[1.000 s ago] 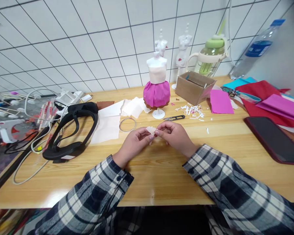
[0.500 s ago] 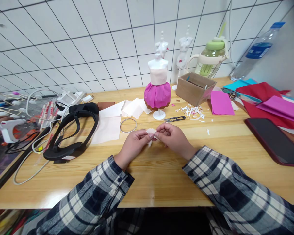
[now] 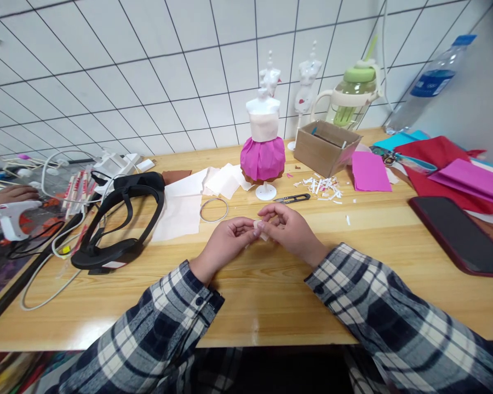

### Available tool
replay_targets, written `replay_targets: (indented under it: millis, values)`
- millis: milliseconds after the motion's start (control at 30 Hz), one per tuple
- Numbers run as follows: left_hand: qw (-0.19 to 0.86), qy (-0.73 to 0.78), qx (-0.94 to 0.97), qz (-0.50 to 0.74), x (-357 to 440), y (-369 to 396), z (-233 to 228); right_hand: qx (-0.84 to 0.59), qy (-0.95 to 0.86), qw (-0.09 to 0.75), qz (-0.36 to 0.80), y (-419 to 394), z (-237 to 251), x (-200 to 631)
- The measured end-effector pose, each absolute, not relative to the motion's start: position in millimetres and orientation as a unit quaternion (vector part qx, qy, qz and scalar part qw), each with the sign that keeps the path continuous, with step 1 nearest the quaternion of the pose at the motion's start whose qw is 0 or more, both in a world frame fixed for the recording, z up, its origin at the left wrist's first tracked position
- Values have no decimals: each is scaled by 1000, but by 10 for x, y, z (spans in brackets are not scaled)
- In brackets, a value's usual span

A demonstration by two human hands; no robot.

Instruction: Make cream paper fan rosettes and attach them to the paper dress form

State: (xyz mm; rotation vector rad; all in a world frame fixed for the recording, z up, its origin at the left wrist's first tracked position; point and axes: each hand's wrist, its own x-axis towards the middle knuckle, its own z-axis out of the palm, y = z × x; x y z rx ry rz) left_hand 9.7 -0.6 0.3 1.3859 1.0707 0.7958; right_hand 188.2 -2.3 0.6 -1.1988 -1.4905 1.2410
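Observation:
Both hands meet over the middle of the table, pinching a small piece of pale paper (image 3: pixel 263 236). My left hand (image 3: pixel 229 241) holds it from the left with thumb and fingers closed. From the other side, my right hand (image 3: pixel 290 232) grips it between thumb and fingers; most of the piece is covered by the fingertips. Just beyond the hands lie black thread snips (image 3: pixel 292 198) and a thin metal ring (image 3: pixel 213 210). Behind them stands a small white dress form (image 3: pixel 263 116) with a pale band around its chest and a pleated magenta paper skirt (image 3: pixel 263 158).
Pale sheets (image 3: pixel 181 210) and a black headset (image 3: pixel 119 230) lie to the left. Another person's hand (image 3: pixel 14 194) is by a white glue gun (image 3: pixel 16 219). At right are a cardboard box (image 3: pixel 324 150), paper scraps (image 3: pixel 322 186), magenta paper (image 3: pixel 371 171) and a phone (image 3: pixel 462 235).
The pale piece has turned between my fingertips, and less of it shows above them. At far left, the other person's hand has come further into view above the glue gun.

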Motion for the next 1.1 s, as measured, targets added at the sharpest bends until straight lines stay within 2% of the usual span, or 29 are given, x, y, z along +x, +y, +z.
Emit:
replay_targets:
  millis: [133,233,367,500,700,833,967,1100]
  values:
    - [521,459,629,349,123,-42,10,-461,-694,407,375,-47,23,1881]
    - [482,467,635,383,130,-44,13,-494,-676,411,360,-50,28,1882]
    - [374,485,685,394,98,-42,48,-504,-640,400,420,-31,17,1907]
    - [278,467,759,358,54,-76,118,-402,-662,390,499,-27,15,1918]
    - [239,451,793,333,24,-94,163,-408,-591,370,589,6,10,1939]
    - [237,450,791,340,-5,-54,127,-428,-556,387,599,52,12,1984]
    - [216,447,799,340,-31,-29,121,-437,-577,388,571,77,29,2023]
    - [172,422,842,289,-46,-11,147,-468,-677,381,421,87,13,2055]
